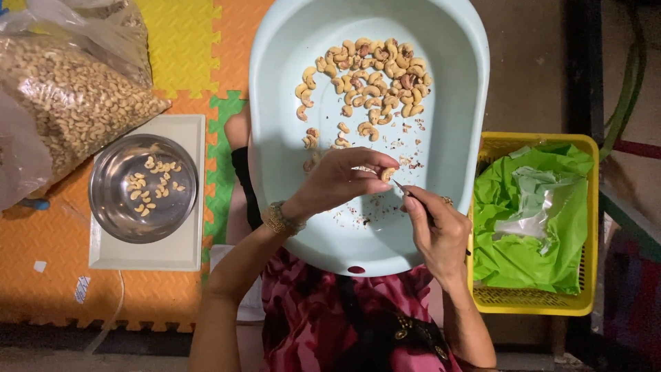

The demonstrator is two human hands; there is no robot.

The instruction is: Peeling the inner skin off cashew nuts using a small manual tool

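right hand (441, 231) fingers grip a thin tool, left hand (341, 180) fingers pinch a pale curved cashew (388, 173).

The pale blue plastic basin (275, 103) looks smooth and faintly glossy. The round steel bowl (110, 200) shines, mirror-bright. The orange foam mat (48, 255) is matt and textured. The clear plastic bag (62, 89) glistens; the crumpled green liner (523, 255) seems thin plastic.

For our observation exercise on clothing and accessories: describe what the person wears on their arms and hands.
Both forearms are bare, with no sleeves or gloves. The left hand has a gold-coloured beaded bracelet at the wrist. The right hand shows a small ring on one finger.
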